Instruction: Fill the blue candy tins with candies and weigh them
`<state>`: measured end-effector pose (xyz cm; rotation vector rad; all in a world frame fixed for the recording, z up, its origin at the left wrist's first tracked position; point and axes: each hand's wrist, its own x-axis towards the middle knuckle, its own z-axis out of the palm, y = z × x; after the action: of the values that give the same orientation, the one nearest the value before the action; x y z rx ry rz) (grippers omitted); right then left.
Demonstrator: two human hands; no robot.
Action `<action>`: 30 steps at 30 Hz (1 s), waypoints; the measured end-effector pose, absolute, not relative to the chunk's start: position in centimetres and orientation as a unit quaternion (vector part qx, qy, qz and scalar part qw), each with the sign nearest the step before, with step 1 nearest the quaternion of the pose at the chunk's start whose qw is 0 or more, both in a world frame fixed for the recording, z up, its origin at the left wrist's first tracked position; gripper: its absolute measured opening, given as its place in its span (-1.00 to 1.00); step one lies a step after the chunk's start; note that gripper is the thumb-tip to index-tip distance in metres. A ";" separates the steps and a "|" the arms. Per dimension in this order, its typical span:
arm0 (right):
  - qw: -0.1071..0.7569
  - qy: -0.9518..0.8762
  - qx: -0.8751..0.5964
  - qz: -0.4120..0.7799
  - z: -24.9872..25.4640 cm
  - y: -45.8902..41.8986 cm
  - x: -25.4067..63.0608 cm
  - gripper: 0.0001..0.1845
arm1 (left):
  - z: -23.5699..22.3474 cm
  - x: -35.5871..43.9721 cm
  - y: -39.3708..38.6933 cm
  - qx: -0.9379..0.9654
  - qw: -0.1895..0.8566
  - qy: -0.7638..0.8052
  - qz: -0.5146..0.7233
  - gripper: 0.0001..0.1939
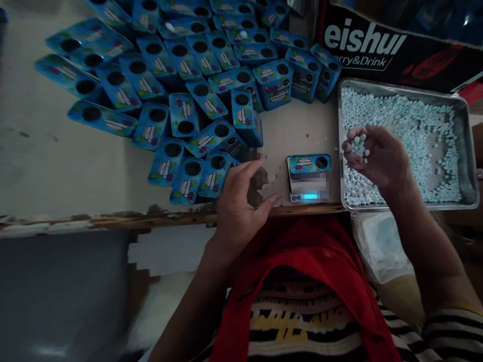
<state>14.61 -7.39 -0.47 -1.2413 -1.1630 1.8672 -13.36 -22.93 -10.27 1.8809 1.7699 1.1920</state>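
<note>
My right hand (381,153) is cupped palm up above the left part of a metal tray (474,166), closed round several small round candies (359,146). Pale blue and white candies (400,108) cover much of the tray's bottom. At the table's front edge my left hand (241,201) holds nothing, its thumb and fingers apart, close to the nearest blue candy boxes (186,181). Between my hands a small digital scale (298,188) with a lit display bears one blue box (307,163). This box has a dark round opening in its top.
Many more blue boxes (153,55) stand crowded across the table (37,166), most showing dark round openings. Behind the tray is a black printed carton (362,50). A clear plastic bag (381,246) lies below the table edge, under the tray.
</note>
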 end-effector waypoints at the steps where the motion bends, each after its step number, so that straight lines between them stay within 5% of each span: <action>1: 0.284 -0.447 -0.469 0.707 0.1 -7.6 14.6 -0.61 | -10.1 -13.4 -22.9 0.661 0.143 0.614 0.407 -0.28; 17: 0.130 -0.778 -0.425 0.444 2.0 -8.9 12.3 -0.74 | -10.4 -14.1 -24.3 0.671 0.201 0.626 0.344 -0.43; 23: 0.168 -0.750 -0.456 0.449 2.2 -9.7 11.6 -0.73 | -10.4 -14.1 -23.9 0.671 0.197 0.616 0.362 -0.43; 30: 0.360 -0.479 -0.536 0.595 2.5 -6.8 17.1 -0.58 | -10.0 -13.7 -24.5 0.670 0.191 0.606 0.384 -0.50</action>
<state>17.13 -6.81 2.45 -1.3827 -1.2349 1.5328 -13.72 -24.47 -10.00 1.8831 1.7023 1.0784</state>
